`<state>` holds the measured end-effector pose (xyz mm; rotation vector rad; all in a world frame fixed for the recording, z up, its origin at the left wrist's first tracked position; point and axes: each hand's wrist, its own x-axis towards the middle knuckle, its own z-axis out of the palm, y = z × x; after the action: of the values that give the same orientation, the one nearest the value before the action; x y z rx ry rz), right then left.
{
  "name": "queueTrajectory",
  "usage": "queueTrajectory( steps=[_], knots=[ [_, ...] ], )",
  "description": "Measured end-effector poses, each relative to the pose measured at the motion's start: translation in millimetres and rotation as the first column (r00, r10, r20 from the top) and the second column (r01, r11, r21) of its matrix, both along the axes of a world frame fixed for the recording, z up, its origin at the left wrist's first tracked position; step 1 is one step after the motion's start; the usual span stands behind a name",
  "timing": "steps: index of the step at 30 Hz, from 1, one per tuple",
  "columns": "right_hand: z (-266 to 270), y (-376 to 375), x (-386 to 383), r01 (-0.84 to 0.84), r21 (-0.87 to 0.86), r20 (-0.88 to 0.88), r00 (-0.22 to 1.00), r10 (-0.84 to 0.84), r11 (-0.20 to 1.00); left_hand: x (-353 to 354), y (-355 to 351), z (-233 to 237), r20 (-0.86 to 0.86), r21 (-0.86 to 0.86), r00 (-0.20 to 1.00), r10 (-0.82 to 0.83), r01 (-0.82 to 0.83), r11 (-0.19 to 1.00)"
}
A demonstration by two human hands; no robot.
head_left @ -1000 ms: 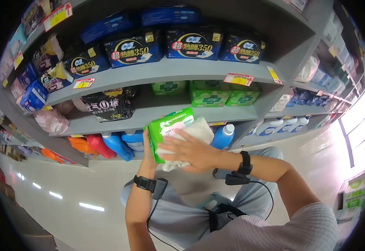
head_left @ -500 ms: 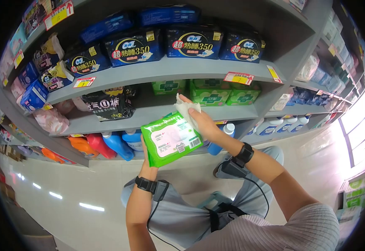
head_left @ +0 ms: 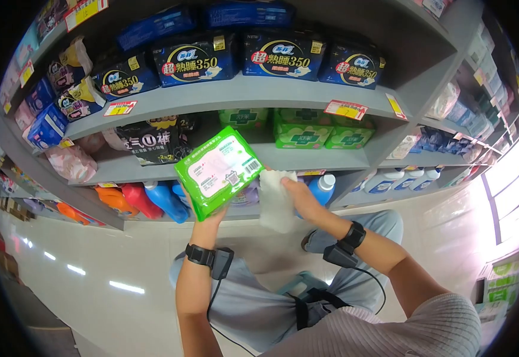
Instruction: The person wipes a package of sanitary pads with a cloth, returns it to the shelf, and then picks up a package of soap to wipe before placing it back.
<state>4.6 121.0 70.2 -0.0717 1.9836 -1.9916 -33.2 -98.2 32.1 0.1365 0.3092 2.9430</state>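
Observation:
My left hand [head_left: 211, 220] holds up a green plastic-wrapped pack [head_left: 215, 174] from below, its pale printed label and barcode facing me. Most of those fingers are hidden behind the pack. A white cloth [head_left: 277, 205] hangs from my right hand [head_left: 303, 198], pinched near its upper edge, just right of the pack and apart from it. Behind, on the middle shelf, stand green packs [head_left: 304, 138] with a cross-shaped logo and a black bag [head_left: 152, 141].
The upper shelf [head_left: 259, 98] bears several dark blue packs [head_left: 285, 55] with price tags [head_left: 346, 110] along its edge. Below are blue bottles [head_left: 323, 189], a red bottle [head_left: 142, 201] and an orange bottle [head_left: 116, 201]. White bottles [head_left: 406, 179] stand to the right.
The green pack has moved left and up in my left hand. My right hand has drawn the cloth off the pack and down, and the cloth now hangs unfolded.

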Motion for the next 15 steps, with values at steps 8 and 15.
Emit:
queueTrajectory(
  steps=[8, 15],
  knots=[
    [13, 31, 15, 0.301, -0.413, 0.355, 0.922, -0.152, 0.86, -3, 18, 37, -0.038, -0.309, 0.966, 0.255, -0.254, 0.916],
    [-5, 64, 32, 0.244, -0.522, 0.363, 0.931, -0.046, 0.818, -38, 61, 49, -0.222, -0.642, 0.798, 0.561, -0.553, 0.532]
  ],
)
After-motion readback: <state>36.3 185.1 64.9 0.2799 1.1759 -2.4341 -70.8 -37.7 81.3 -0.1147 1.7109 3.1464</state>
